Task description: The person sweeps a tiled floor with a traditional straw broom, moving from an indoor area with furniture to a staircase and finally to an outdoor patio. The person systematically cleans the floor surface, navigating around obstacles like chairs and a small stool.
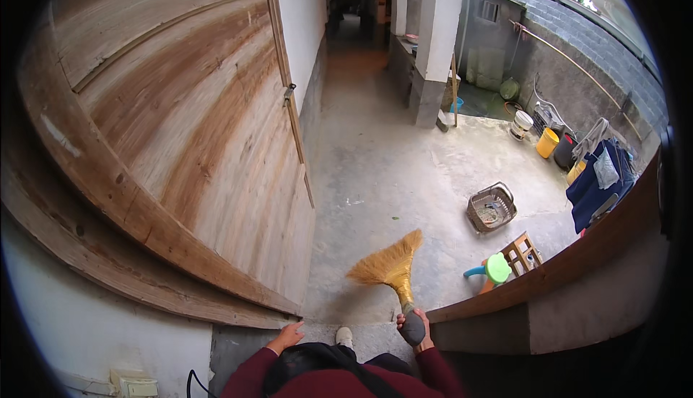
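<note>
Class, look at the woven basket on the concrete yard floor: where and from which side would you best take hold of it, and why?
Grip the woven basket by the hoop handle at its far rim, probably coming from above. It sits upright with its open mouth up and some contents inside, so lifting by the handle should keep it level. The right hand currently holds the straw broom; the left hand is free.

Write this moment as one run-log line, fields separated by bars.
right hand: grips straw broom | left hand: free, by wooden door | broom head above concrete floor | wire basket beyond
</note>
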Demonstrator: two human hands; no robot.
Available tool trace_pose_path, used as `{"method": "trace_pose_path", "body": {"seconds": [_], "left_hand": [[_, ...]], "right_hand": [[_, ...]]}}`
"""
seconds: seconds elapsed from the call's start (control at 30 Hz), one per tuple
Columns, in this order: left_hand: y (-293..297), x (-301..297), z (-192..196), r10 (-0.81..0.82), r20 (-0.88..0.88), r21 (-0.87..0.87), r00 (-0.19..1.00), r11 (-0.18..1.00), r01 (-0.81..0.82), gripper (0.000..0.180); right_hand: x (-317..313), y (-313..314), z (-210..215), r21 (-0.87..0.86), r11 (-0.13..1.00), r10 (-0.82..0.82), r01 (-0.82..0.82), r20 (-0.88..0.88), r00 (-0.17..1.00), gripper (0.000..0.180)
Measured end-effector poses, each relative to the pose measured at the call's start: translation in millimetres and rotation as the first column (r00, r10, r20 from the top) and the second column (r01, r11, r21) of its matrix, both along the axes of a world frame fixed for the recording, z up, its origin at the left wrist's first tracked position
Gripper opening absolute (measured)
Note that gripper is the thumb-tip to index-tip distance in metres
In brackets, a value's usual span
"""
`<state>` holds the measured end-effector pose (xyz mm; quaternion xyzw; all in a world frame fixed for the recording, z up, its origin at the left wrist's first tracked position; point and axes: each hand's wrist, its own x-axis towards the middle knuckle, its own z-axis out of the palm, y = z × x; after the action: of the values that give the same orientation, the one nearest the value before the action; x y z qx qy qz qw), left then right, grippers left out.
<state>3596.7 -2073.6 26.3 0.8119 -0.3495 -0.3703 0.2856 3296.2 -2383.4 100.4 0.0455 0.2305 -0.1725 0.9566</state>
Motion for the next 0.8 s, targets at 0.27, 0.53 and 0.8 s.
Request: {"method": "trace_pose_path", "body": {"seconds": [0.27, 0.53, 0.8], "left_hand": [[-37.3, 9.0, -0.9, -0.045, -0.066, 0.102, 0.997, 0.993, 0.052, 0.049], [-63.5, -4.0, -6.3, -0.02, -0.03, 0.06, 0.999, 0.998, 0.022, 0.05], [-56.1, -36.2, -23.6, 0.129, -0.218, 0.038, 0.967, 0.992, -0.124, 0.052]], "right_hand": [[-1.8, -4.9, -22.8, -0.155, 0.905, 0.212, -0.397, -0.644, 0.735, 0.019], [-56.2, -82.6, -91.9, -0.134, 0.873, 0.226, -0.469, -0.742, 0.631, 0.023], [-85.2, -141.2, -109.8, -0.136, 0.928, 0.102, -0.347, -0.804, 0.586, 0.031]]}}
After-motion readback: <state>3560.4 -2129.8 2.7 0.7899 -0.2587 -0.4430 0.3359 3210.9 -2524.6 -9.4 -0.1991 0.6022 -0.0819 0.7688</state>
